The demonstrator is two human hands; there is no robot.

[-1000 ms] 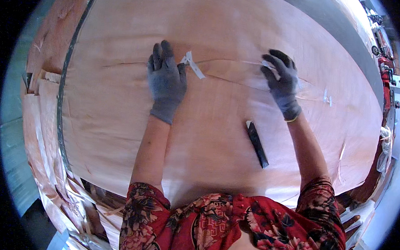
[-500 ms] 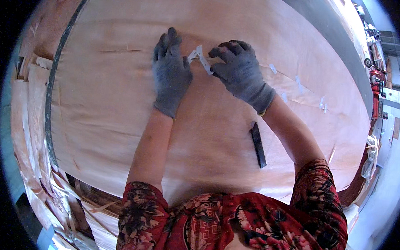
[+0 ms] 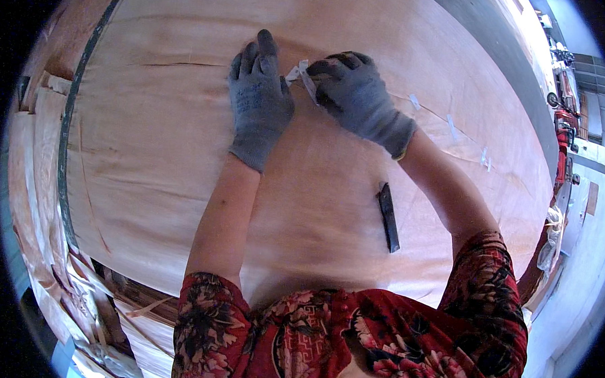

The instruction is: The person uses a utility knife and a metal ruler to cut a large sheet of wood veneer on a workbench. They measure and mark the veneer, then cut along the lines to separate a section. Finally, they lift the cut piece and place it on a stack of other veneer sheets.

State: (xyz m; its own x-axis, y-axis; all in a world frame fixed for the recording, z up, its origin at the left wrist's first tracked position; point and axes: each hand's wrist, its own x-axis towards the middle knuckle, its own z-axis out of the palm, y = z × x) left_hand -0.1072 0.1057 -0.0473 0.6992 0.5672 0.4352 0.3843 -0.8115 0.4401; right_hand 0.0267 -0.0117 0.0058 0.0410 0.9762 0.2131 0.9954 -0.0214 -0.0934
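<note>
A wide sheet of reddish-tan wood veneer (image 3: 315,210) lies beneath both my grey-gloved hands. My left hand (image 3: 259,96) rests flat on it with fingers stretched forward, beside a wrinkle. To its right, my right hand (image 3: 360,97) curls its fingers and thumb around the edge of a bent white strip of tape (image 3: 303,75). Part of that strip is hidden by the right fingers, and its other end reaches toward the left thumb. A narrow, dark, flat tool (image 3: 387,218) lies on the veneer below my right wrist.
Several short pale tape pieces (image 3: 451,128) stick along a seam to the right. A dark edge strip (image 3: 68,152) runs down the left side, with torn veneer scraps (image 3: 39,198) beyond it. Red machinery (image 3: 565,129) stands at far right.
Both hands have shifted slightly forward over the veneer. The right fingers have closed in on the white tape strip. My left hand stays flat.
</note>
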